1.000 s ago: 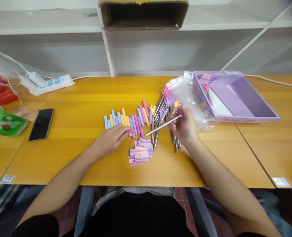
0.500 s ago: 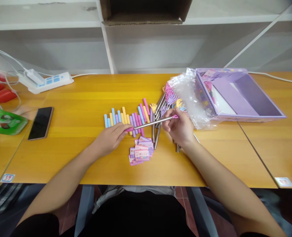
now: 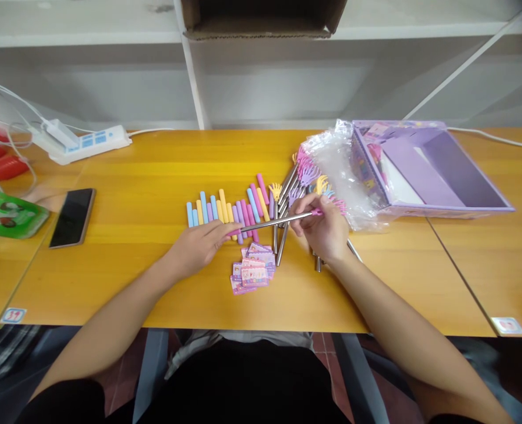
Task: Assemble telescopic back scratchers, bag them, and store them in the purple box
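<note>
- In the head view, the left hand [image 3: 199,247] had its thumb and fingers clamped on a smooth, round pink handle [image 3: 235,232], only a short length of which showed past the fingertips.
- The right hand [image 3: 323,229] was closed around the far end of a thin, shiny metal rod [image 3: 278,222], with pink plastic prongs [image 3: 341,206] poking out beyond it.
- The rod slanted slightly between the two hands, above the table, its lower end meeting the pink handle; how far it went in could not be told.
- Under and beyond it lay a row of matte, rounded tubes [image 3: 244,213] in blue, yellow, purple and pink, side by side.
- Just right of the tubes sprawled a heap of back scratchers [image 3: 294,194], hard metal sticks with claw-shaped plastic heads, partly hidden by the right hand.
- Nearer the person, glossy printed cards [image 3: 254,272] overlapped in a loose stack.
- Crinkled, clear plastic bags [image 3: 331,165] lay against a purple open box [image 3: 450,210] with straight, flat walls.
- All of these sat on the smooth, wood-grained table [image 3: 132,176]; well to the left lay a flat, dark-screened phone [image 3: 72,218].
</note>
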